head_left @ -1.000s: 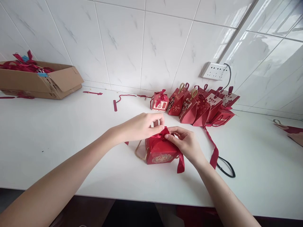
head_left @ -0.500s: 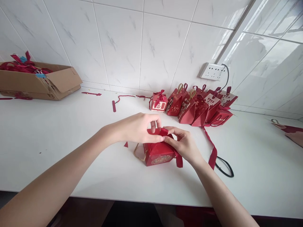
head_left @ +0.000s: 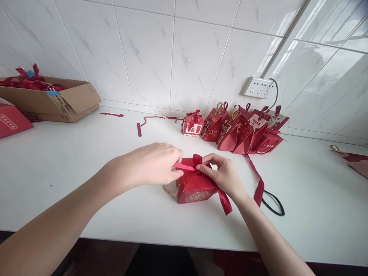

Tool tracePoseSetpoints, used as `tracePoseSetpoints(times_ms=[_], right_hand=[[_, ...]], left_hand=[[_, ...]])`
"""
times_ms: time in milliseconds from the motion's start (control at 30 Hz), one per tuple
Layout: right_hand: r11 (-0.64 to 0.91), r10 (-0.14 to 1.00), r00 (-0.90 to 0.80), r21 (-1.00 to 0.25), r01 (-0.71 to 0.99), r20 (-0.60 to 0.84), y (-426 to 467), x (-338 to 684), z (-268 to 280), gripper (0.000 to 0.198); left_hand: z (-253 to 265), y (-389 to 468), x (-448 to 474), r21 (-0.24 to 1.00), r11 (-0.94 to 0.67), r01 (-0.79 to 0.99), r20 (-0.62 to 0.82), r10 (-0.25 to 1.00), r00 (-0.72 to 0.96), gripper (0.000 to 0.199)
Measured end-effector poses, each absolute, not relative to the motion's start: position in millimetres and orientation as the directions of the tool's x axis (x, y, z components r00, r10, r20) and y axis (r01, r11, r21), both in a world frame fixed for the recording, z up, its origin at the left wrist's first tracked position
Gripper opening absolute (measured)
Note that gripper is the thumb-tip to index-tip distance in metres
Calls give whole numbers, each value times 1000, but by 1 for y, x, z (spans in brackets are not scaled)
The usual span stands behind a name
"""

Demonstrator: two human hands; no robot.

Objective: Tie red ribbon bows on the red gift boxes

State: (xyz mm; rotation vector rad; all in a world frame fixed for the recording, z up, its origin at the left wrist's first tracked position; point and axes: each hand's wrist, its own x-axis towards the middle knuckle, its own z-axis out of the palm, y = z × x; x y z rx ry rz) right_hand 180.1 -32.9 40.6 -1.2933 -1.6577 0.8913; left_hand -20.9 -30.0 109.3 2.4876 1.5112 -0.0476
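A red gift box (head_left: pixel 197 188) with a gold print on its front stands upright on the white table, a twisted cord handle (head_left: pixel 170 191) at its left side. Across its top runs a red ribbon (head_left: pixel 185 166). My left hand (head_left: pixel 161 165) pinches one stretch of that ribbon and holds it taut to the left. My right hand (head_left: pixel 218 170) is closed on the ribbon at the top of the box, thumb against the knot area. One ribbon tail hangs down over the right front edge. What lies beneath my right fingers is hidden.
Several finished red boxes (head_left: pixel 243 132) stand by the tiled wall, with a small bowed box (head_left: pixel 193 124) beside them. A cardboard box (head_left: pixel 66 101) full of ribbons is at the left, a red box (head_left: pixel 13 119) before it. A loose ribbon (head_left: pixel 259 191) and black loop (head_left: pixel 276 203) lie right.
My left hand has moved left, drawing the ribbon out taut. The tail at the right hangs longer. A red box has come into view at the far left edge.
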Motion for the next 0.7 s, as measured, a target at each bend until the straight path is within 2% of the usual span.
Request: tracePoseSetpoints(times_ms=[100, 267, 400, 500, 567, 633, 700], right_hand=[[222, 974, -127, -896, 384, 187, -33, 180, 41, 13], [243, 969, -140, -890, 386, 204, -33, 181, 39, 14], [270, 962, -157, -873, 407, 224, -32, 181, 38, 15], [273, 961, -154, -869, 413, 228, -32, 180, 38, 16], [271, 962, -151, -870, 411, 228, -32, 180, 38, 16], [273, 961, -153, -871, 408, 229, -32, 180, 38, 16], [275, 961, -154, -870, 409, 231, -32, 180, 38, 16]], left_hand=[[110, -32, -21, 191, -445, 875, -139, 870, 473, 22], [111, -33, -15, 228, -622, 750, 19, 772, 635, 21], [112, -34, -5, 296, -699, 651, 77, 697, 713, 24], [114, -33, -1, 311, -655, 689, 56, 736, 675, 19], [116, -33, -3, 301, -587, 752, 25, 793, 609, 28], [117, -32, -7, 261, -536, 803, -12, 830, 558, 31], [118, -31, -12, 211, -542, 814, -39, 827, 561, 24]])
